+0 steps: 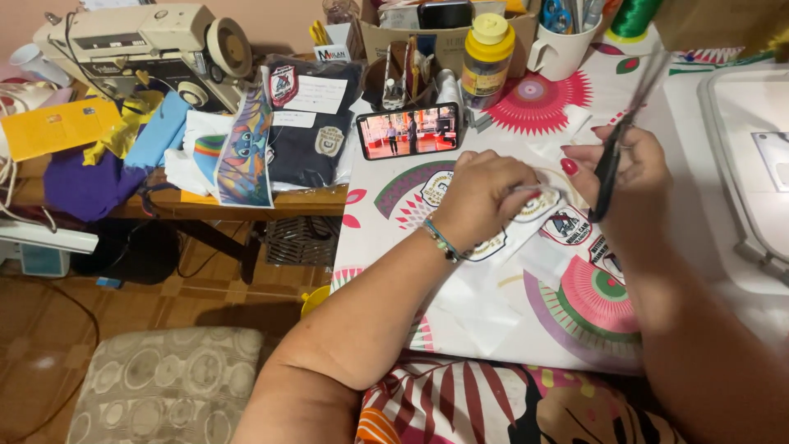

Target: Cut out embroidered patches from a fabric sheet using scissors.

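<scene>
My left hand (483, 196) is closed on a white sheet of embroidered shield patches (538, 207), pinching it near one patch just above the table. My right hand (618, 168) grips black-handled scissors (622, 136), whose blades point up and to the right, blurred. The scissors sit just right of the pinched patch. More shield patches (585, 238) lie on the same white sheet below my right hand. Everything rests on a table covered with a white cloth with bright floral prints (526, 316).
A phone (408, 131) stands propped at the table's back, playing a video. Behind it are a yellow-capped bottle (486, 57), a white mug (559, 48) and a box. A sewing machine (136, 45) and fabric pile (246, 136) fill the left table; another machine (744, 156) is at right.
</scene>
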